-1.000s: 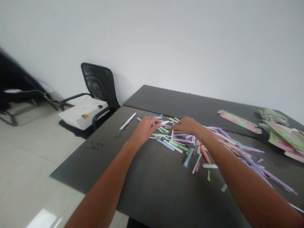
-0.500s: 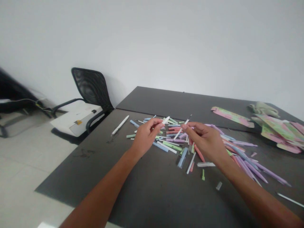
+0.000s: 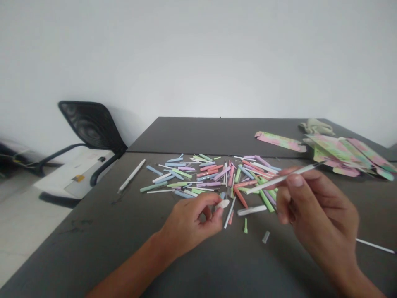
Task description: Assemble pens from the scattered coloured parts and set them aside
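Note:
A scatter of pastel pen parts [image 3: 214, 176] in blue, green, pink, purple and white lies across the dark table [image 3: 93, 244]. My left hand [image 3: 189, 223] is curled near the front of the pile, pinching a small white pen piece [image 3: 222, 204] between thumb and fingers. My right hand [image 3: 313, 211] is raised to the right, fingers closed on a thin white pen refill [image 3: 281, 179] that points left and down toward the pile.
A whole white pen [image 3: 132, 175] lies apart at the left of the pile. Flat pink-green packaging cards [image 3: 341, 155] and a crumpled cloth [image 3: 314, 125] sit at the far right. A black mesh chair [image 3: 85, 128] with a white box [image 3: 72, 176] stands left of the table.
Both hands drew back from the pile toward me, each carrying its piece. The right hand lifted the refill higher and to the right. My view swung left and lower.

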